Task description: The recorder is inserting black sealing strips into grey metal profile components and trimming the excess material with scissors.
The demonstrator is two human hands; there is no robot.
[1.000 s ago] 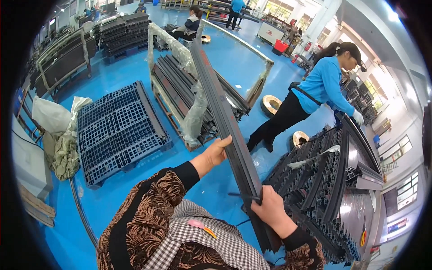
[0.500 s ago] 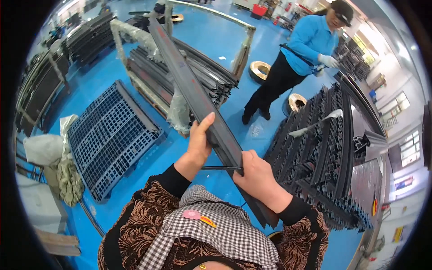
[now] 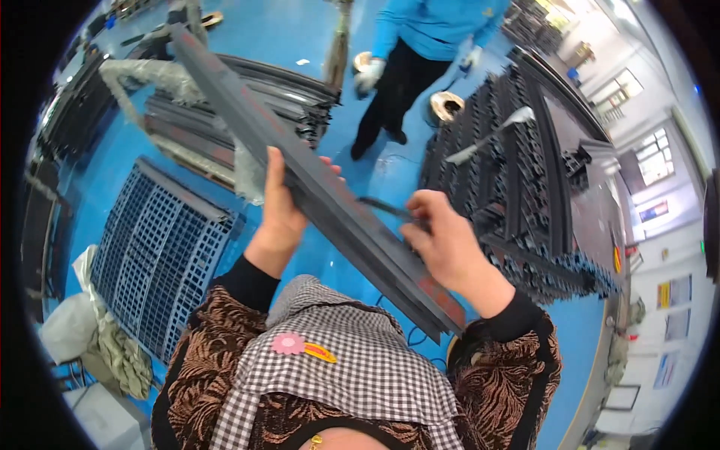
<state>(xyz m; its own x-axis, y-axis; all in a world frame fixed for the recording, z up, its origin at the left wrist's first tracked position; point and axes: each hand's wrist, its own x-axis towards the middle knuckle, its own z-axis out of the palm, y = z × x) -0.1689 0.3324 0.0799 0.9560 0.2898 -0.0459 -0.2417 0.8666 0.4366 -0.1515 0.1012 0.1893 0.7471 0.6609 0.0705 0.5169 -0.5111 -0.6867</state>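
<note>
A long dark grey profile bar [image 3: 259, 124] with reddish marks slants across in front of me, its near end low by my right sleeve. My left hand [image 3: 281, 206] grips it around the middle, thumb along the near side and fingertips showing past the far edge. Above the bar's nearer half, my right hand [image 3: 450, 244] is closed in a pinch on a thin black strip [image 3: 384, 208]. One end of the strip reaches to the bar's far edge; whether it is attached there I cannot tell.
A rack [image 3: 154, 146] of long profiles stands beyond the bar, with a blue grid pallet [image 3: 161, 255] at left. At right rises a tall stack of dark profiles [image 3: 517, 172]. A gloved co-worker in a blue shirt [image 3: 431, 26] stands ahead, near a roll [image 3: 446, 107] on the floor.
My right hand has lifted off the bar, raising the black strip above it. The bar has turned and shifted left in view. The co-worker's hands have moved apart.
</note>
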